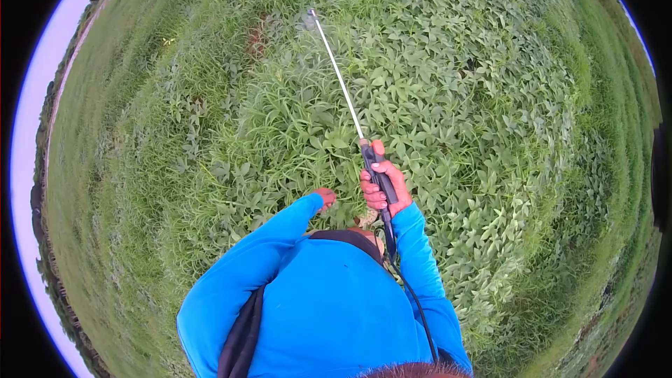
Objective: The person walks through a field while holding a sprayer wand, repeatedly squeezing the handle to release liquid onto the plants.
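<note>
My right hand (392,189) is wrapped around the black handle of a spray wand (379,183), with the thumb along its top. The wand's thin pale lance (339,78) reaches forward over the plants, and a faint mist hangs around its nozzle (312,12). From the handle's lower end a black hose (417,301) runs back along my right arm. My left hand (325,199) is in front of my waist, apart from the wand. Its fingers look curled inward, and the palm is hidden, so I cannot make out whether anything is in it.
Broad-leaved green plants (448,108) grow densely in front and to the right. Tall grass (280,115) mixes in toward the left. A dark strap (241,332) crosses my blue sleeve and torso. Trees (43,140) line the field's far left edge.
</note>
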Tool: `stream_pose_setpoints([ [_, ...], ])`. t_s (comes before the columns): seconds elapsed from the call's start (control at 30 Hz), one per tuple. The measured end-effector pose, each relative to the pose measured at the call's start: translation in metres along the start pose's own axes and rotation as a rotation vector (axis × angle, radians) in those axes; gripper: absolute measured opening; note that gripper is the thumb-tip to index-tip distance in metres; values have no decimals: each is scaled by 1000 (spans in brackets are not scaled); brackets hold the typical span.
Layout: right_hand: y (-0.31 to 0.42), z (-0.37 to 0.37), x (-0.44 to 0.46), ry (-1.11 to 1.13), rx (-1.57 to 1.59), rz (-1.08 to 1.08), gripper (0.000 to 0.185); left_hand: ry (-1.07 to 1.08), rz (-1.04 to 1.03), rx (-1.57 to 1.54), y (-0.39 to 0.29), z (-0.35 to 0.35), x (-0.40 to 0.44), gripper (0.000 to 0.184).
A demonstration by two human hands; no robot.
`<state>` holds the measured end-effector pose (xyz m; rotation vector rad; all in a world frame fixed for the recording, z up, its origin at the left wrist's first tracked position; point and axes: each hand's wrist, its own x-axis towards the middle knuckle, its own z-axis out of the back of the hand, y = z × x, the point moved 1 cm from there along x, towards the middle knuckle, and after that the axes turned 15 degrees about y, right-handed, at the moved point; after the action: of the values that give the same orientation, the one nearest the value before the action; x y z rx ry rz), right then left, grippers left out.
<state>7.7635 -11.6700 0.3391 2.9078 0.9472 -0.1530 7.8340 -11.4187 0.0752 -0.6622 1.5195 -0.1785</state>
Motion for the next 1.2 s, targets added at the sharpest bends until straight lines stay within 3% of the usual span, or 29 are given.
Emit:
stream_pose_setpoints([
  [0.2,46,-9,12,-21,-128,60,29,-1,59,66,-23,13,2,29],
  [0.3,57,-12,3,-147,-167,176,29,-23,78,9,-24,26,-4,26],
  [0.63,26,-4,-66,-330,-109,468,27,-23,96,-89,-23,58,-8,25],
  [0.73,7,-7,-88,-379,-96,561,27,9,13,-13,-42,63,-12,28],
  [0.87,-15,-9,-116,-436,-75,683,27,-104,43,174,-59,75,6,29],
  [1.03,-48,-11,-152,-513,-14,841,27,-43,-57,441,-65,97,39,39],
  [1.1,-63,-11,-165,-543,8,911,26,-111,-170,656,-61,102,54,46],
  [1.2,-80,-15,-184,-642,1,972,24,-108,-119,628,-66,101,70,48],
])
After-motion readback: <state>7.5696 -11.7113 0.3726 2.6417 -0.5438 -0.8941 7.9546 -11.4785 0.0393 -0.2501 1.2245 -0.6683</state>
